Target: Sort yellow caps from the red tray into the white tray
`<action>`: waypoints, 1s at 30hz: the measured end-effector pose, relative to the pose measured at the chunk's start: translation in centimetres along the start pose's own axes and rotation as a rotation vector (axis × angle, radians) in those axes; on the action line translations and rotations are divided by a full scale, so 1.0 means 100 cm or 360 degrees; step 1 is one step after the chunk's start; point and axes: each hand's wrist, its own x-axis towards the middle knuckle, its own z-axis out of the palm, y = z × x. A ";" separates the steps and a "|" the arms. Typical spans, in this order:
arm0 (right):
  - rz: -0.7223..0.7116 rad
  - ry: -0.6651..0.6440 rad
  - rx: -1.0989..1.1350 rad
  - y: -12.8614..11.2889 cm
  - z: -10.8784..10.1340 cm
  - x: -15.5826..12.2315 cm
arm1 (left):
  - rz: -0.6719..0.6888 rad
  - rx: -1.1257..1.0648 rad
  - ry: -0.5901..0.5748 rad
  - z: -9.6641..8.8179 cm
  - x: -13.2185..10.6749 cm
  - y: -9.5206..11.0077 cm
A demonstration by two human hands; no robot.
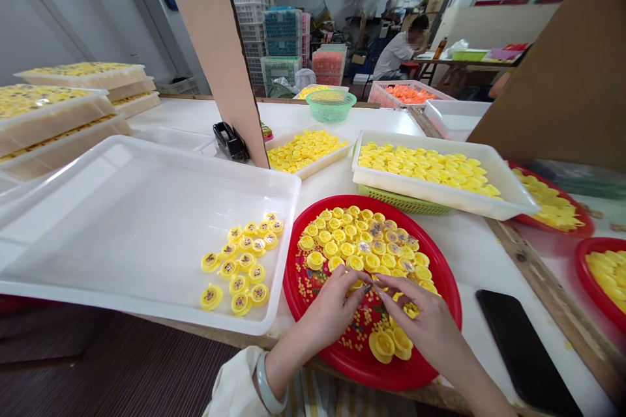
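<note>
Over a round red tray (447, 339), my left hand (335, 303) and my right hand (423, 313) meet with thumbs and forefingers pinched together. Whatever lies between the fingertips is too small to make out. Yellow round plastic pieces (347, 234) fill much of the red tray, some bearing clear or printed discs. Tiny yellow bits (355, 339) are scattered on its floor around my left hand. Below my right fingers sit a few stacked yellow cups (384, 344). To the left, a large white tray (122, 221) holds several yellow pieces with printed centres (239, 283) in its right corner.
A black phone (528, 352) lies right of the red tray. Behind, a white tray of yellow pieces (425, 172) rests on a green basket (405, 201). A cardboard upright (215, 45) and black tape dispenser (229, 141) stand further back. A person (394, 55) sits across the room.
</note>
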 end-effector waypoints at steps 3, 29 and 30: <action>0.0159 0.0010 0.0254 0.002 0.003 0.003 | -0.0016 -0.0074 0.0045 0.000 -0.001 -0.001; -0.0961 0.0157 -0.0069 0.013 0.026 -0.014 | -0.0323 -0.0994 -0.0024 -0.004 -0.015 0.006; -0.1002 0.0129 -0.0103 0.012 0.025 -0.015 | -0.0288 -0.0959 -0.0028 -0.004 -0.016 0.007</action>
